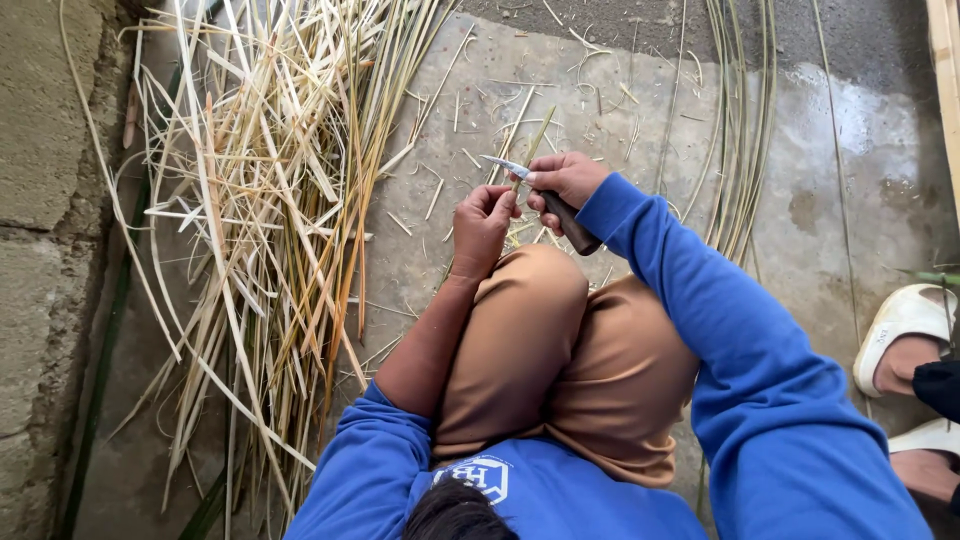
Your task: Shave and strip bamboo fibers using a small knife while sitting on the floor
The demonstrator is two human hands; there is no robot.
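Work in hand: splitting a strip [533, 150] of bamboo with a knife [545, 200], squatting on a concrete floor [620, 90].

Left hand [483, 222]: my fingers are clenched around the lower end of the strip, thumb side up, just in front of my knee [530, 300].

Right hand [565, 180]: my fingers are wrapped tight round the knife's dark handle; the blade [503, 165] points left and meets the strip just above my left fist.

Strip: thin, pale green, angled up and away from me, held between both hands. Whether the blade has entered it or only lies against it, I cannot tell.

Done, as I judge it: a large pile [270, 200] of pale split slivers and waste lies to my left, beside a block wall [40, 200]. Short offcuts are scattered on the floor around my hands.

Left, as I judge it: a bundle of long green strips [740, 130] lies on my right, well apart from the pile, apparently unworked. The piece in hand is at an early stage, since the blade sits near its held end.

Nearby: another person's foot in a white sandal [900, 325] at the right edge.
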